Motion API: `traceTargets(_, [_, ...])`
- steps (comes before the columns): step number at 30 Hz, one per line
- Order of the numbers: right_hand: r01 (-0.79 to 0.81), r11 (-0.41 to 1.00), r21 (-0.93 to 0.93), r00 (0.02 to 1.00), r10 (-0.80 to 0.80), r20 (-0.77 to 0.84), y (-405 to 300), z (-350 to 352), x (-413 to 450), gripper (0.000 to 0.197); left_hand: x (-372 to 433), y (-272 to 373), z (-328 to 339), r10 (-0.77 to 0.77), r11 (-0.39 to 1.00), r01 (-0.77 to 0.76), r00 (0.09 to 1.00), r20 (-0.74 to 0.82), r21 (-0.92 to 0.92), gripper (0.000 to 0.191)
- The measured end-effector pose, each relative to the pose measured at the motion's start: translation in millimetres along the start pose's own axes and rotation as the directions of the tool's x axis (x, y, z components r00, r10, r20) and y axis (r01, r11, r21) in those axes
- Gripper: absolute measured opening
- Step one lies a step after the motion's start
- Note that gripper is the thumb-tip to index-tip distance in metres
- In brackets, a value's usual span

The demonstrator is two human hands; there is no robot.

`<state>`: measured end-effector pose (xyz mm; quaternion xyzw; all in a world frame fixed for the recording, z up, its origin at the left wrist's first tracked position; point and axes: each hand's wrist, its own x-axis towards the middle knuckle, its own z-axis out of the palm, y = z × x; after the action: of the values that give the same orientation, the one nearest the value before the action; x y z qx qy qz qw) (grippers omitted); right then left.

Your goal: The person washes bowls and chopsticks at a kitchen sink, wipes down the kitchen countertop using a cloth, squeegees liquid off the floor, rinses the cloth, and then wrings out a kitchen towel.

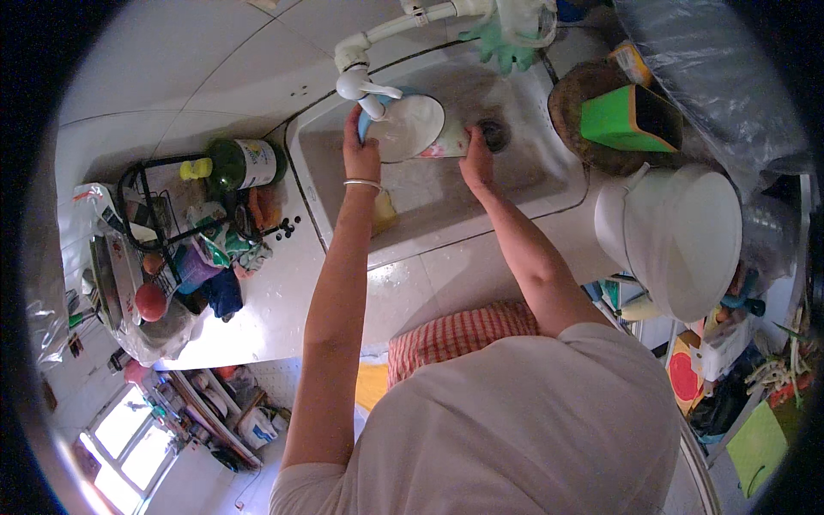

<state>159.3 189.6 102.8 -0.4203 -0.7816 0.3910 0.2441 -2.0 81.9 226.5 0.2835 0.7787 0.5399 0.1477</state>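
Observation:
Under the white tap, my left hand grips the blue rim of a white bowl, which is tilted inside the sink. My right hand holds the edge of a pale, flower-patterned dish, its other side hidden behind the bowl. Just right of that hand is the dark drain. A yellow sponge lies on the near left of the basin, partly covered by my left forearm. Whether water is running I cannot tell.
Left of the sink stand a large green bottle and a black wire rack. To the right are a white bucket and a green container. Green rubber gloves hang over the sink's back edge.

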Motion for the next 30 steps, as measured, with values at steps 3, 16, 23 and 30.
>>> traceTargets(3, [-0.096, 0.995, 0.027, 0.994, 0.094, 0.046, -5, 10, -9, 0.043, -19, -6, -24, -0.71, 0.405, 0.702, 0.646, 0.282, -0.586, 0.054])
traceTargets(16, [-0.621, 0.549, 0.559, 0.784, 0.447, 0.431, 4, -3, -21, 0.04, -30, -31, 24, -0.433, 0.103, 0.613, 0.737, 0.519, -0.784, 0.047])
traceTargets(23, [-0.822, 0.38, 0.424, 0.57, 0.529, 0.629, -32, 14, -27, 0.039, -34, -23, 16, -0.316, 0.78, 0.317, 0.944, 0.097, -0.54, 0.062])
traceTargets(30, [-0.603, 0.672, 0.43, 0.797, 0.489, 0.355, -43, 28, -27, 0.035, -46, 40, -39, 0.325, 0.91, -0.313, 0.946, 0.0, 0.272, 0.06])
